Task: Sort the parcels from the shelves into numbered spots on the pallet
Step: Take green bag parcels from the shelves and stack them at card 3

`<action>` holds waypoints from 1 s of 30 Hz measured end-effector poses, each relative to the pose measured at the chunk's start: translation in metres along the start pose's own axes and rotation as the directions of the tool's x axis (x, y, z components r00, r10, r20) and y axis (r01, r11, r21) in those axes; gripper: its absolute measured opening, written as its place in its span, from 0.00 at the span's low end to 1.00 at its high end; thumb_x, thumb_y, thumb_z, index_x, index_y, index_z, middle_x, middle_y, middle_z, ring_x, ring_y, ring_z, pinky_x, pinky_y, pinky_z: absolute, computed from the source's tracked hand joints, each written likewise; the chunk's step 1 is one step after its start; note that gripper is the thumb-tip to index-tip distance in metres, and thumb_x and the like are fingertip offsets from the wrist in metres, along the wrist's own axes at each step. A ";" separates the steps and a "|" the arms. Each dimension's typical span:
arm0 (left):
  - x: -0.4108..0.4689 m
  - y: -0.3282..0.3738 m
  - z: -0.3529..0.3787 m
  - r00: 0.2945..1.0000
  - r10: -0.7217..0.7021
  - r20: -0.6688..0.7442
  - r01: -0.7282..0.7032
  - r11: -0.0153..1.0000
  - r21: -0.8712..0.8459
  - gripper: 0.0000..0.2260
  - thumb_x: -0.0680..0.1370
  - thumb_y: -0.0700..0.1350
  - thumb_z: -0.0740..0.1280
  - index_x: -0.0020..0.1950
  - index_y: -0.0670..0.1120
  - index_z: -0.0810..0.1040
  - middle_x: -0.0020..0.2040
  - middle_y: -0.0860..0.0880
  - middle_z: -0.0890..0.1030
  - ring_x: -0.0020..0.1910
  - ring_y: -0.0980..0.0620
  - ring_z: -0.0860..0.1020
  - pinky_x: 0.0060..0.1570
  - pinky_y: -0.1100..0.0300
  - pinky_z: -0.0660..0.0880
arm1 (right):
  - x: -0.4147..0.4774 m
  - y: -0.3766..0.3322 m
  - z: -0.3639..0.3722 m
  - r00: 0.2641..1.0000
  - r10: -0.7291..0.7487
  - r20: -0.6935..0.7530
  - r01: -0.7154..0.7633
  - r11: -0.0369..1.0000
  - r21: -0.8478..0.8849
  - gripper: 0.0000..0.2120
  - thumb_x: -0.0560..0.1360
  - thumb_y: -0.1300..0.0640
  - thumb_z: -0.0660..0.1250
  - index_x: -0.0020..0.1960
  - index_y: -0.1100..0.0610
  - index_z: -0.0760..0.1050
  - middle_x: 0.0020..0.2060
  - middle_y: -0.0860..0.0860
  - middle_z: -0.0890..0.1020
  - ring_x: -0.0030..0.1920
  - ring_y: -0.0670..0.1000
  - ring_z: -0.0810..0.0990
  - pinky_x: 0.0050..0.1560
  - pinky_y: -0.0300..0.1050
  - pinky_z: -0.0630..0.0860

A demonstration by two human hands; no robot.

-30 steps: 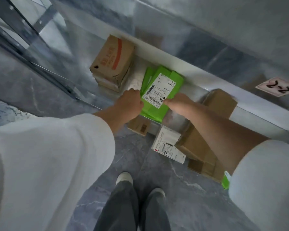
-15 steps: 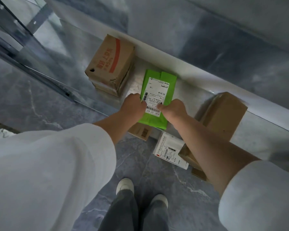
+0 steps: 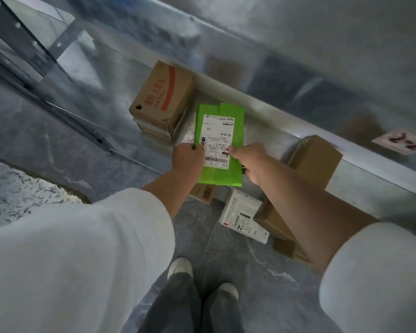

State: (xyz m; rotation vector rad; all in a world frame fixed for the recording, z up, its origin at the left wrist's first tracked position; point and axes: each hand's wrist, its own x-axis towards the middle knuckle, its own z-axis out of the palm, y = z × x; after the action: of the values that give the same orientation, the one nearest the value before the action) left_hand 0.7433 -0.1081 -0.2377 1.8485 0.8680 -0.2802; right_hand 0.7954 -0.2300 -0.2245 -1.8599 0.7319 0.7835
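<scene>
A flat green parcel with a white shipping label sits between my two hands, held above the front edge of a metal shelf. My left hand grips its left edge, thumb on top near the barcode. My right hand grips its right edge, thumb pressed on the label. The label faces up, its printed side turned toward me.
A brown carton with red print stands on the shelf just left of the parcel. Another brown box lies right of my right arm. Below are a white-labelled parcel and small cartons. A tag reading 2-2 is at far right.
The green parcel has turned from a slant to lie straight along my line of sight, and my hands have slid nearer its lower half. My view shifted slightly.
</scene>
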 end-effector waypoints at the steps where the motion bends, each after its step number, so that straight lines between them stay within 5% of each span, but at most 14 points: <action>1: -0.007 0.003 -0.004 1.000 -0.002 0.000 0.002 0.999 -0.049 0.12 0.80 0.45 0.62 0.44 0.39 0.80 0.34 0.44 0.77 0.39 0.45 0.75 0.29 0.63 0.68 | -0.006 -0.002 -0.004 1.000 -0.018 0.003 0.018 1.000 -0.018 0.18 0.75 0.58 0.70 0.60 0.65 0.72 0.56 0.58 0.80 0.50 0.56 0.78 0.47 0.48 0.75; 4: -0.029 0.010 -0.019 0.998 -0.064 -0.011 0.060 0.970 -0.234 0.11 0.77 0.47 0.68 0.43 0.40 0.83 0.42 0.41 0.83 0.45 0.43 0.80 0.47 0.52 0.77 | -0.025 -0.009 -0.015 0.998 -0.065 0.013 0.066 0.996 -0.064 0.21 0.75 0.55 0.70 0.62 0.66 0.73 0.59 0.59 0.79 0.57 0.58 0.79 0.54 0.49 0.74; 9: -0.076 0.018 -0.045 0.990 -0.131 -0.054 0.107 0.941 -0.322 0.09 0.75 0.47 0.71 0.37 0.44 0.80 0.39 0.46 0.82 0.47 0.44 0.82 0.54 0.49 0.79 | -0.074 -0.010 -0.025 0.980 -0.179 0.088 0.188 0.976 -0.108 0.21 0.75 0.54 0.70 0.63 0.65 0.73 0.59 0.58 0.80 0.58 0.57 0.79 0.60 0.50 0.74; 14: -0.152 0.012 -0.070 0.990 -0.059 -0.132 0.035 0.983 -0.178 0.14 0.76 0.50 0.70 0.47 0.39 0.83 0.45 0.41 0.82 0.46 0.45 0.81 0.50 0.51 0.79 | -0.157 0.021 -0.045 0.958 -0.224 0.177 0.247 0.962 -0.119 0.16 0.77 0.55 0.68 0.60 0.64 0.75 0.55 0.56 0.82 0.52 0.54 0.80 0.50 0.43 0.73; 17: -0.212 0.011 -0.079 0.986 -0.009 -0.167 -0.034 0.966 -0.256 0.06 0.74 0.47 0.72 0.39 0.47 0.82 0.39 0.45 0.81 0.39 0.49 0.78 0.45 0.61 0.77 | -0.213 0.052 -0.062 0.925 -0.342 0.168 0.370 0.911 -0.180 0.14 0.79 0.53 0.65 0.59 0.62 0.77 0.53 0.53 0.82 0.48 0.53 0.80 0.43 0.43 0.77; 21: -0.297 0.013 -0.094 0.983 0.073 -0.166 -0.125 0.936 -0.330 0.03 0.75 0.45 0.72 0.47 0.48 0.83 0.39 0.48 0.81 0.39 0.53 0.76 0.39 0.63 0.75 | -0.284 0.083 -0.086 0.876 -0.456 0.159 0.482 0.845 -0.233 0.15 0.79 0.52 0.64 0.61 0.60 0.77 0.56 0.54 0.82 0.51 0.52 0.80 0.48 0.44 0.75; 25: -0.380 0.021 -0.117 0.964 0.109 -0.241 -0.186 0.928 -0.324 0.07 0.75 0.47 0.71 0.49 0.46 0.85 0.41 0.47 0.84 0.41 0.52 0.79 0.49 0.50 0.79 | -0.368 0.096 -0.117 0.842 -0.495 0.214 0.534 0.822 -0.198 0.14 0.79 0.51 0.64 0.60 0.58 0.77 0.53 0.51 0.82 0.45 0.48 0.78 0.43 0.40 0.73; 30: -0.476 0.033 -0.151 0.911 0.242 -0.334 -0.344 0.893 -0.292 0.11 0.76 0.49 0.70 0.56 0.47 0.84 0.48 0.48 0.85 0.46 0.52 0.83 0.52 0.50 0.79 | -0.452 0.104 -0.137 0.780 -0.584 0.224 0.616 0.780 -0.109 0.13 0.78 0.54 0.66 0.59 0.58 0.78 0.55 0.52 0.82 0.50 0.52 0.81 0.54 0.50 0.78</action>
State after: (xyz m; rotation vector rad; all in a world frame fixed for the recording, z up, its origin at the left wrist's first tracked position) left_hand 0.3974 -0.1908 0.1148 1.6775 0.7568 0.3290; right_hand 0.4659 -0.3258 0.1167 -1.9852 -0.0788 0.5862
